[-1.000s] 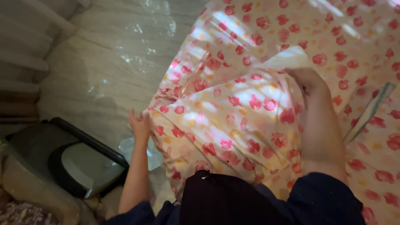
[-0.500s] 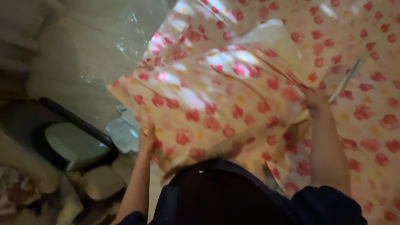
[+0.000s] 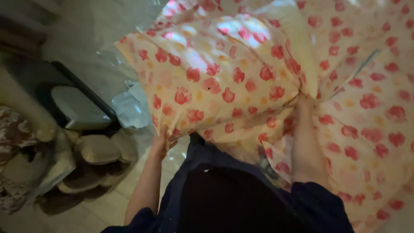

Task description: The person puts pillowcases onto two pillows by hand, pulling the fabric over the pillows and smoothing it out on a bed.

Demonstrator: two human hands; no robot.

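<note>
Left hand grip pinched shut on the lower corner of the sheet, right hand grip closed on a bunched fold mid-cloth, the thin, creased, cream fabric with red blotches raised before the body, beside a crumpled pale bag on the floor.

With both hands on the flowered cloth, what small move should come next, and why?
Probably draw the left hand outward, away from the right hand. The flowered cloth between them is slack and creased, bunched at the right hand, so this would flatten it.
</note>
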